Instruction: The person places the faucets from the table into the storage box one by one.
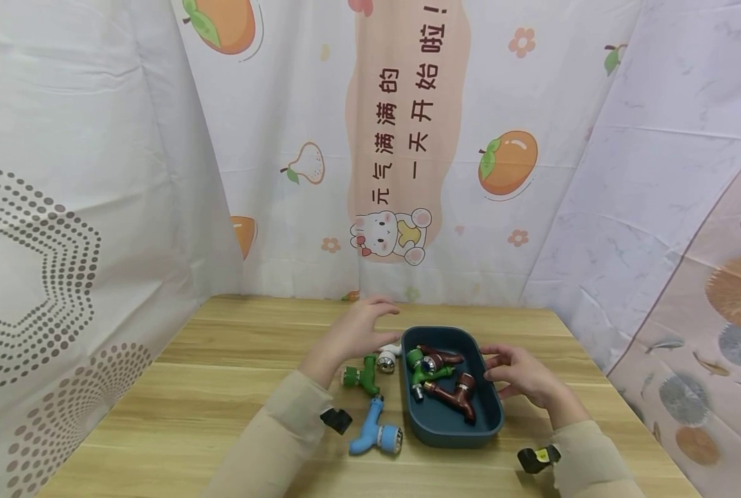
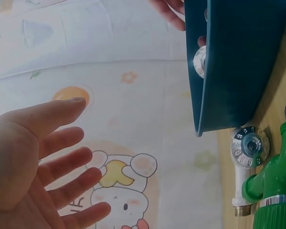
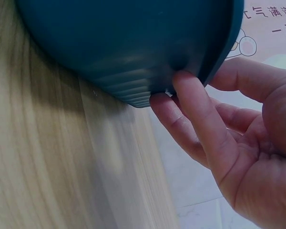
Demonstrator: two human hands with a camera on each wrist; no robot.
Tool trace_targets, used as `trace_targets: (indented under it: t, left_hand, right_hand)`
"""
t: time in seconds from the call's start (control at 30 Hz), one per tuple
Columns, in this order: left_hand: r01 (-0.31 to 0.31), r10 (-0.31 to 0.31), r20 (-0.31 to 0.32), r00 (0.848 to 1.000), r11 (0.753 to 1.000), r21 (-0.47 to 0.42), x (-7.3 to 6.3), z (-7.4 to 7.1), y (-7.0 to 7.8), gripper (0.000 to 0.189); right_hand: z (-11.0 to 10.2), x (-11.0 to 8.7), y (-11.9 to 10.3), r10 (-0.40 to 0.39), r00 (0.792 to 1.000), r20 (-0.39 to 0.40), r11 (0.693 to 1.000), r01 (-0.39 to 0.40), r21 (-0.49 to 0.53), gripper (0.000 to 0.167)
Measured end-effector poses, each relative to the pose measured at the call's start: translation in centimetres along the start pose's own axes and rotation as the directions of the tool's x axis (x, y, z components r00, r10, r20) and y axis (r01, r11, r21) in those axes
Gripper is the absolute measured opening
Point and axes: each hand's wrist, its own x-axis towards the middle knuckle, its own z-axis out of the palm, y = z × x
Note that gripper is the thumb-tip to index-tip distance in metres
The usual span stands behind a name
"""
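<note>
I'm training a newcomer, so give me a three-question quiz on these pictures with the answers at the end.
1. Which tap lies nearest the bottom of the head view?
2. True or false: the left grip is empty.
3. Complete: inside the bin, a green tap lies with the ____.

Key: 1, the blue tap. 2, true. 3, dark red taps.

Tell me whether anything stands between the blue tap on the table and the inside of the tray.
Only the raised left wall of the tray stands in the way of the blue tap; nothing else visible lies between.
</note>
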Motion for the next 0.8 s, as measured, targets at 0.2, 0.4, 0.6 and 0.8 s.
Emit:
trace_targets:
  t: [0.2, 0.4, 0.6, 0.8]
  left_hand:
    - [0.018, -0.019, -0.028, 0.999, 0.999, -0.041, -0.6, -0.2, -0.6, 0.048]
    - [0.045, -0.046, -0.05, 0.998, 0.998, -0.036, -1.2, -0.1, -1.5, 0.051]
    - [0.055, -0.056, -0.086, 0.995, 0.998, -0.023, -1.6, -0.2, -2.1, 0.054]
    - [0.082, -0.087, -0.098, 0.991, 0.995, -0.056, -2.0, -0.4, -2.7, 0.056]
  right_hand:
    - [0.0, 0.0, 0.0, 0.0, 1.0, 0.001, 1.0, 0.0, 0.001, 0.066]
    - [0.0, 0.0, 0.0, -0.001, 1.0, 0.0, 1.0, 0.001, -0.001, 0.066]
    - [0.0, 0.0, -0.1, -0.003, 1.0, 0.001, 1.0, 0.003, 0.003, 0.067]
    - [0.0, 0.0, 0.0, 0.001, 1.0, -0.001, 1.0, -0.001, 0.007, 0.067]
